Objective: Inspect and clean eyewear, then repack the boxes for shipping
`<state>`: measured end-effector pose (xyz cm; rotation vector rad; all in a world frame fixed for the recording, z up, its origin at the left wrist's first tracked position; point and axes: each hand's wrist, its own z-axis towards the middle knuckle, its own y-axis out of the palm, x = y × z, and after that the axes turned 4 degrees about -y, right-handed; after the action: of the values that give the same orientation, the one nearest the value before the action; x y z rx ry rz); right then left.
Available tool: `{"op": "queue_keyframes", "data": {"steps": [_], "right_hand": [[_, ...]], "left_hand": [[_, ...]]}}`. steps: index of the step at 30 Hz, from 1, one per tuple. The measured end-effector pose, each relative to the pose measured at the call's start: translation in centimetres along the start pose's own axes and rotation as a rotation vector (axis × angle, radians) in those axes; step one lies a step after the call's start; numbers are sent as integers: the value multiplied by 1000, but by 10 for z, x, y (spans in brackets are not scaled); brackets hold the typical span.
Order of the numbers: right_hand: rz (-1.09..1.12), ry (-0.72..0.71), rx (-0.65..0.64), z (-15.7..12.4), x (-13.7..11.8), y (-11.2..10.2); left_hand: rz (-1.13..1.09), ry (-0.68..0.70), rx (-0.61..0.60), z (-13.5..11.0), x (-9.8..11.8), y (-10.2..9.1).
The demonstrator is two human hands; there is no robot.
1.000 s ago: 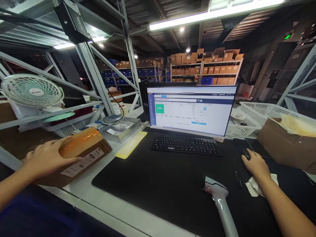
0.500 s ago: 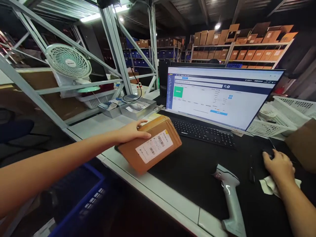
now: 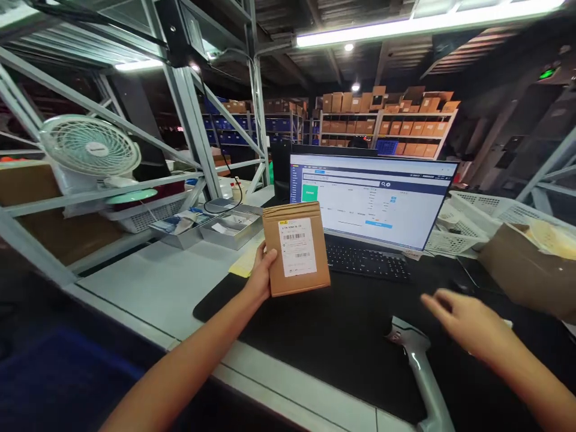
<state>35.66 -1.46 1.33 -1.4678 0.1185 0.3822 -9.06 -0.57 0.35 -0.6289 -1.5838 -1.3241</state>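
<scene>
With left fingers (image 3: 269, 257) gripped a labelled box (image 3: 297, 247) and with right fingers (image 3: 437, 307), loosely parted, hovered near the scanner (image 3: 422, 364).

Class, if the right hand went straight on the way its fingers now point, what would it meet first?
Probably the near end of the keyboard, if the right hand is low; depth is unclear, so it might pass above and meet the box instead.
</scene>
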Motion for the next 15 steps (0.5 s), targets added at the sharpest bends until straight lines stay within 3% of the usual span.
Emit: {"op": "queue_keyframes", "data": {"steps": [3,5,8,11,15], "right_hand": [[-21,100,-369,-61,-19,24],[-24,148,-400,-89,-29,43],[-36,247,-254,-102,-38,65],[108,321,-122,-106,-44,70],[767,365,90,-135,-67,57]], "left_hand": [[15,60,-23,3,-21,1],[32,81,-27,-3,-34,-3],[44,61,-72,-16,-45,-8],[64,66,-136,-22,-46,-9],[128,114,-152,-21,-42,-9]]}}
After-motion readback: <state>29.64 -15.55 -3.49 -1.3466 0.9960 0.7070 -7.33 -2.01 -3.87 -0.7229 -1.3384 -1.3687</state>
